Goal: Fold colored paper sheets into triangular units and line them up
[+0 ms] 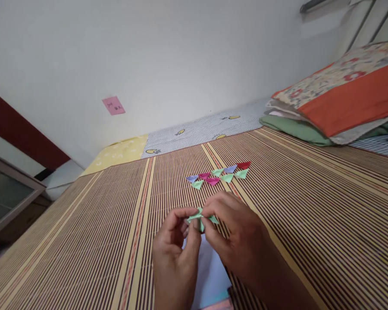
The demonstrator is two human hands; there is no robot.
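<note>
A small folded piece of light green paper [201, 224] is held up between both hands. My left hand [180, 249] pinches its left side between thumb and fingers. On the other side, the thumb and index finger of my right hand [234, 228] press on the green paper near its middle. Beyond the hands, several small folded papers lie in two rows on the striped mat [168, 189]: green [226, 178], purple [230, 168], magenta [212, 181] and red [244, 165]. Below my hands lies a pale sheet [210, 271], partly covered by them.
Folded bedding with an orange and floral cover [352, 94] is piled at the back right. A pink note [113, 105] is stuck on the white wall [168, 56]. Patterned cloth [187, 133] runs along the mat's far edge. A glass-fronted frame stands at the left.
</note>
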